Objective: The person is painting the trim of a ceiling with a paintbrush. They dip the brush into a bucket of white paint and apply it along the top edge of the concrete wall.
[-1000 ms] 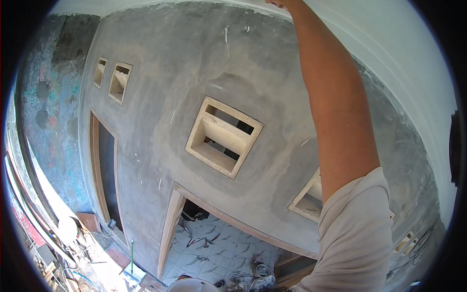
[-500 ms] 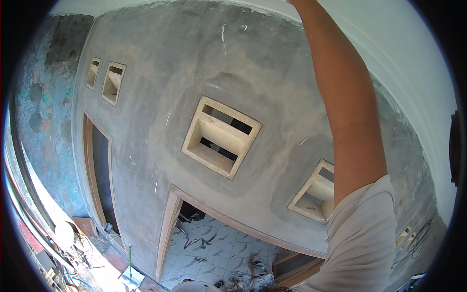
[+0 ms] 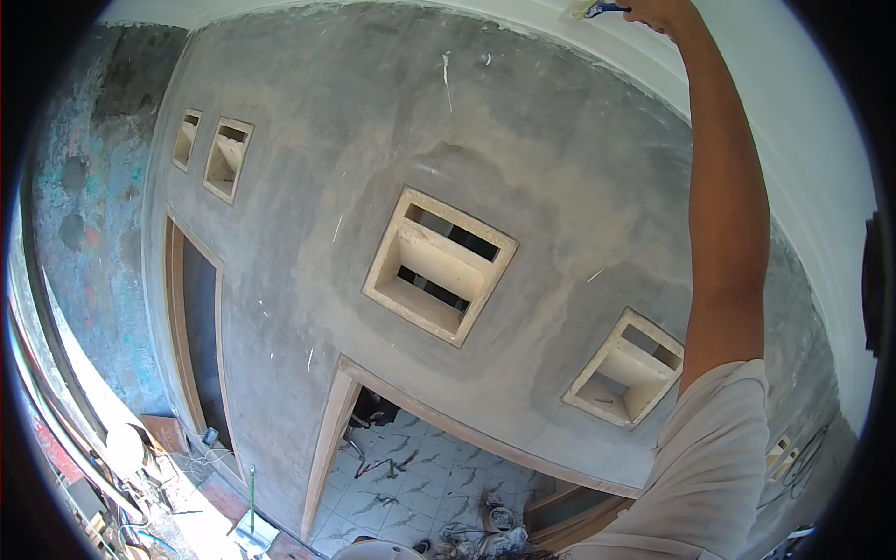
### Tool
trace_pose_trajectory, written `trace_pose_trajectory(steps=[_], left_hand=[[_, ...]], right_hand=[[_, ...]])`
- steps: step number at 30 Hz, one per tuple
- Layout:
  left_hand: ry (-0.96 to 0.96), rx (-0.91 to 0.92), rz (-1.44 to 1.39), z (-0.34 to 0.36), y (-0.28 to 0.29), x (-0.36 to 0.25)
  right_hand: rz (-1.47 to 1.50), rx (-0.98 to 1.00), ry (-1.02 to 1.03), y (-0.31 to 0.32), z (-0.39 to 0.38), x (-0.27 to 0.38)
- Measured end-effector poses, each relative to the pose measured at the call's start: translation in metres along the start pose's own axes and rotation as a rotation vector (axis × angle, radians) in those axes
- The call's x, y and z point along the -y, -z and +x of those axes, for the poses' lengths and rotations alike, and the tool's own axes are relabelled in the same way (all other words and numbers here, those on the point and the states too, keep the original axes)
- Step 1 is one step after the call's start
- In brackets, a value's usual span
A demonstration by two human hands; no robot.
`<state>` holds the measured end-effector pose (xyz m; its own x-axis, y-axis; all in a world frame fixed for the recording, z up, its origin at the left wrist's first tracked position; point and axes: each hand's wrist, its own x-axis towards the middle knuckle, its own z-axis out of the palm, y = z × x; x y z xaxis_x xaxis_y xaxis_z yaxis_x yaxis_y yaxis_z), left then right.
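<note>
Raised high at the top edge, my right hand (image 3: pixel 661 13) is closed around the handle of a paintbrush (image 3: pixel 597 9). The brush has a dark blue handle and pale bristles, which point left along the white ceiling edge (image 3: pixel 560 30). Whether the bristles touch the surface I cannot tell. Part of the hand is cut off by the frame. Below the ceiling edge lies a grey plastered wall (image 3: pixel 327 121) with a few white streaks. My left hand is out of the picture.
Cream vent blocks (image 3: pixel 441 266) are set in the wall, another (image 3: pixel 623 367) beside my arm. Below is a wooden door frame (image 3: pixel 327 439) onto a tiled floor (image 3: pixel 411 476), with a bucket (image 3: pixel 500 516) and tools. A narrower doorway (image 3: pixel 198 327) stands at the left.
My right arm has swung to the right across the wall. The hand and paintbrush now show at the top edge, where before the hand was almost wholly out of frame. The view has shifted slightly.
</note>
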<state>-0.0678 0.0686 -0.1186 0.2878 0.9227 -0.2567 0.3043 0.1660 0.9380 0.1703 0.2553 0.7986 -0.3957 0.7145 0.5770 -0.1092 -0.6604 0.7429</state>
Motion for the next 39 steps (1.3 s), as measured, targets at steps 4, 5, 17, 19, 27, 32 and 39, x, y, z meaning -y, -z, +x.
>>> trace_pose_trajectory(steps=[4, 5, 17, 19, 27, 32, 39], left_hand=[[0.052, 0.019, -0.026, -0.004, 0.01, -0.026], [0.067, 0.015, -0.031, -0.005, 0.01, -0.031], [0.011, -0.029, 0.083, -0.002, -0.017, 0.012], [-0.074, 0.019, 0.217, 0.003, -0.022, 0.037], [-0.216, 0.178, 0.519, 0.008, -0.025, 0.043], [-0.048, 0.112, 0.069, 0.005, -0.031, 0.008], [0.041, 0.096, 0.077, -0.005, -0.025, -0.001]], right_hand=[[0.25, -0.318, 0.067, 0.012, 0.061, 0.041], [0.263, -0.261, 0.029, 0.028, 0.078, 0.059], [0.183, -0.118, -0.042, -0.078, -0.008, 0.025], [0.205, -0.139, 0.017, -0.101, -0.071, -0.003], [1.034, 0.2, -0.809, -0.12, -0.328, -0.102], [1.196, 0.029, -0.824, -0.109, -0.358, -0.105], [1.407, -0.111, -0.643, -0.158, -0.289, -0.073]])
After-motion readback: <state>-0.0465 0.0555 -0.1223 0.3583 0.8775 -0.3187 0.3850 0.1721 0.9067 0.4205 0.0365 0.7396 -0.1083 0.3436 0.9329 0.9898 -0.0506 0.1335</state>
